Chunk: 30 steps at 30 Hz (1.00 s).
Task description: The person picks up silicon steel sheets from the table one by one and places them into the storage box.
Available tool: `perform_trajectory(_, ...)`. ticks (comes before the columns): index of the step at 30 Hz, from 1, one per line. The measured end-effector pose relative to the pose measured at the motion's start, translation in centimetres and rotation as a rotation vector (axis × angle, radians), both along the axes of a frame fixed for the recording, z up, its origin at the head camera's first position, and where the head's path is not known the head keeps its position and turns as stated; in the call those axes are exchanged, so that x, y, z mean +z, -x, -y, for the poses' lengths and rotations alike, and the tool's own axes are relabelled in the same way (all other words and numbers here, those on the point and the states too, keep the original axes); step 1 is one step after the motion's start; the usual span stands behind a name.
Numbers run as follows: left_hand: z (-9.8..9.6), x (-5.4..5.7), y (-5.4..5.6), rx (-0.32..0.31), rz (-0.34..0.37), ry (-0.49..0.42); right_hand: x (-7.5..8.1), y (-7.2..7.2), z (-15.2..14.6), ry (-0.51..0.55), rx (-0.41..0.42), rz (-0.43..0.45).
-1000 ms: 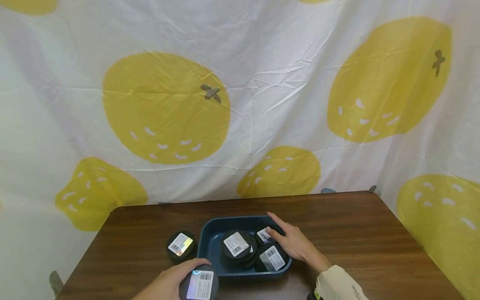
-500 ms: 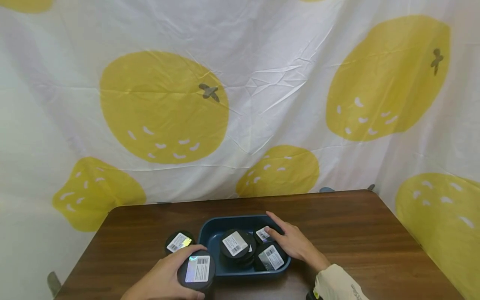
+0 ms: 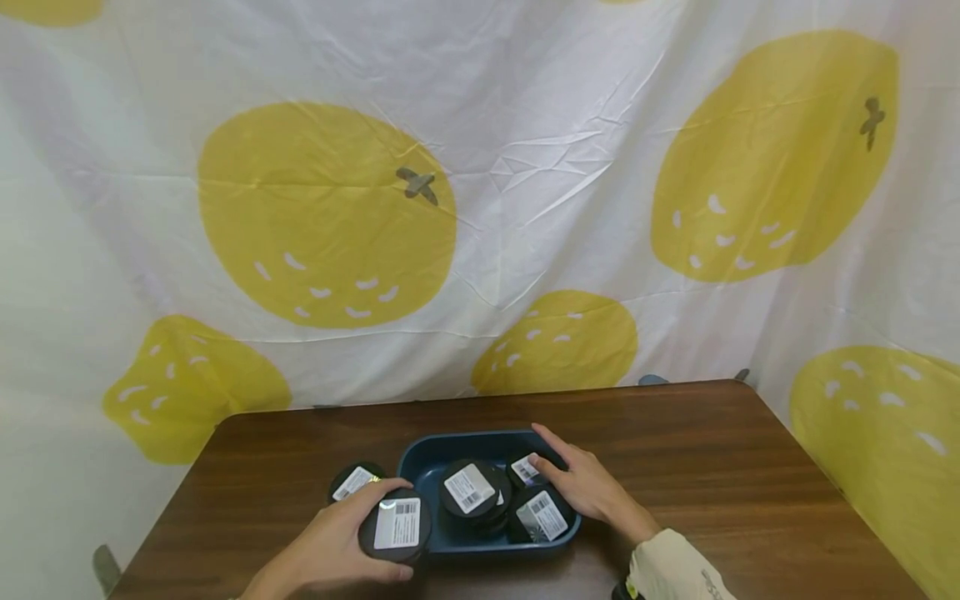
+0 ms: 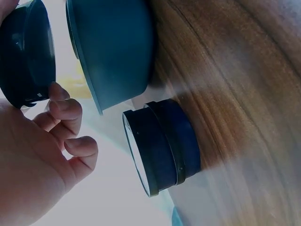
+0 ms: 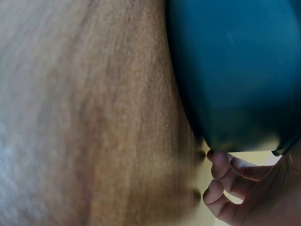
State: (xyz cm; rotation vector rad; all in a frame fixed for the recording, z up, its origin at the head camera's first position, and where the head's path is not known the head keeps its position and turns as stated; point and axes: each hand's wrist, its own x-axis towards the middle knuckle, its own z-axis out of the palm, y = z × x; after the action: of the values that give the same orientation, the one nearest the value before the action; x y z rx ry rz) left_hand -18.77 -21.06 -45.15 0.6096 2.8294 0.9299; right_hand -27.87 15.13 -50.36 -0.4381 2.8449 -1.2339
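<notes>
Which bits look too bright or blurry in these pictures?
Left wrist view: background beyond the left hand washed out to white; right wrist view: the wooden table blurry, with pale glare at its lower left; head view: mostly sharp, though the label print on the held round black container is too small to read.

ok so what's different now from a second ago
The left hand has moved up the head view with the held container, which it was already gripping, and now partly hides the loose container left of the blue tray. Nothing was newly taken hold of or let go. The right hand stays at the tray's right end, and the containers inside lie as before.
</notes>
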Motion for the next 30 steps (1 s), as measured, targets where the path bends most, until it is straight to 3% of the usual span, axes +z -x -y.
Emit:
perform_trajectory(18, -0.3, -0.6, 1.9, 0.015, -0.111, 0.06, 0.0, -0.1, 0.0, 0.006, -0.004, -0.003)
perform_trajectory(30, -0.8, -0.4, 2.7, 0.024, -0.169, 0.168, 0.1, -0.1, 0.0, 0.005, -0.002, 0.004)
